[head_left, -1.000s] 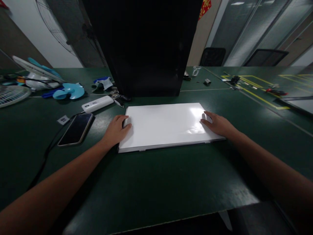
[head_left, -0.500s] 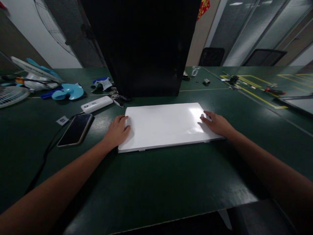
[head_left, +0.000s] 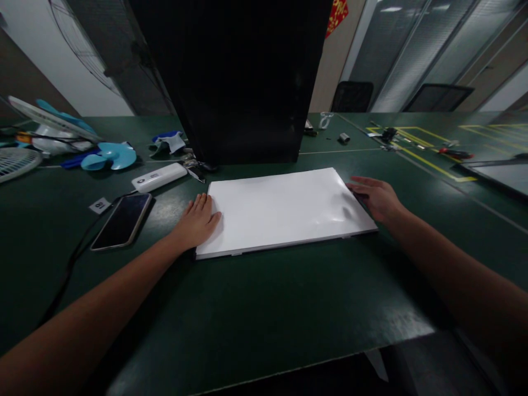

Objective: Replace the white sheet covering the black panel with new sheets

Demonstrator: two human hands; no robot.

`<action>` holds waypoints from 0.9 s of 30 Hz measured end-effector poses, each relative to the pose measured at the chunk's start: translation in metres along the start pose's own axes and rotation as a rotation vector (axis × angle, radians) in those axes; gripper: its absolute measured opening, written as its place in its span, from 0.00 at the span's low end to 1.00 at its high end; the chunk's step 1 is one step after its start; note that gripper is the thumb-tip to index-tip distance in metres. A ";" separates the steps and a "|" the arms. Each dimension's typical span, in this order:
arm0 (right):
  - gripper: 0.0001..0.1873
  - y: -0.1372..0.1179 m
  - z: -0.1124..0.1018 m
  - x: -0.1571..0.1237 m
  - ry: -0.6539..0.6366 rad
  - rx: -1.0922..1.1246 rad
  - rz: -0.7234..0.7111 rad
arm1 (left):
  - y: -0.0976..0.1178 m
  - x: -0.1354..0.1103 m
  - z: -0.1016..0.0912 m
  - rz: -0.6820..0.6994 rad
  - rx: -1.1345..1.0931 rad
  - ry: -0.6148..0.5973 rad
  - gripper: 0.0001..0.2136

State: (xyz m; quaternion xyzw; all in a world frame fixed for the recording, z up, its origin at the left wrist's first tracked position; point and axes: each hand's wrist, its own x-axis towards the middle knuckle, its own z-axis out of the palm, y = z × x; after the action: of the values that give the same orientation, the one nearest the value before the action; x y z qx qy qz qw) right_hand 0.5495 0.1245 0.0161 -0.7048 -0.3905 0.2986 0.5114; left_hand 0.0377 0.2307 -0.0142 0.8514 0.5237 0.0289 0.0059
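Note:
A flat white rectangular panel (head_left: 280,212) lies on the dark green table (head_left: 264,297) in front of me. My left hand (head_left: 197,221) rests at its left edge, fingers stretched out flat, thumb on the white surface. My right hand (head_left: 377,196) is at the panel's right edge, lifted slightly off it, fingers extended and apart with nothing in them. A tall black upright panel (head_left: 239,77) stands just behind the white one.
Left of the panel lie a black phone (head_left: 122,220) with a cable, a white power bank (head_left: 159,177), a blue fan blade (head_left: 109,156) and fan parts (head_left: 20,160). Small tools and yellow tape lines (head_left: 429,154) are at the right. The table's near edge (head_left: 289,368) is close.
My right hand has slid off the white panel to its right edge and lifted. My left hand has flattened, fingers straighter at the left edge. The view shifted slightly.

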 end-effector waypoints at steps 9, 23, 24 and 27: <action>0.28 -0.015 -0.005 -0.005 0.044 0.297 -0.008 | 0.002 0.000 -0.004 0.002 0.021 -0.020 0.38; 0.32 -0.023 0.007 -0.013 0.046 0.137 0.188 | 0.024 -0.015 -0.030 0.036 0.092 0.268 0.33; 0.32 -0.027 0.008 -0.016 0.060 0.123 0.188 | 0.033 -0.022 -0.041 0.095 0.091 0.366 0.31; 0.31 -0.041 0.006 -0.023 0.092 0.089 0.194 | 0.069 -0.054 -0.077 0.311 -0.115 0.409 0.17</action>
State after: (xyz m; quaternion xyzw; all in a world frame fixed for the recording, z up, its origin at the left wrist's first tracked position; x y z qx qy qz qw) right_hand 0.5225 0.1146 0.0537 -0.7290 -0.2830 0.3312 0.5281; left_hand 0.0704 0.1494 0.0629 0.8964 0.3743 0.2308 -0.0561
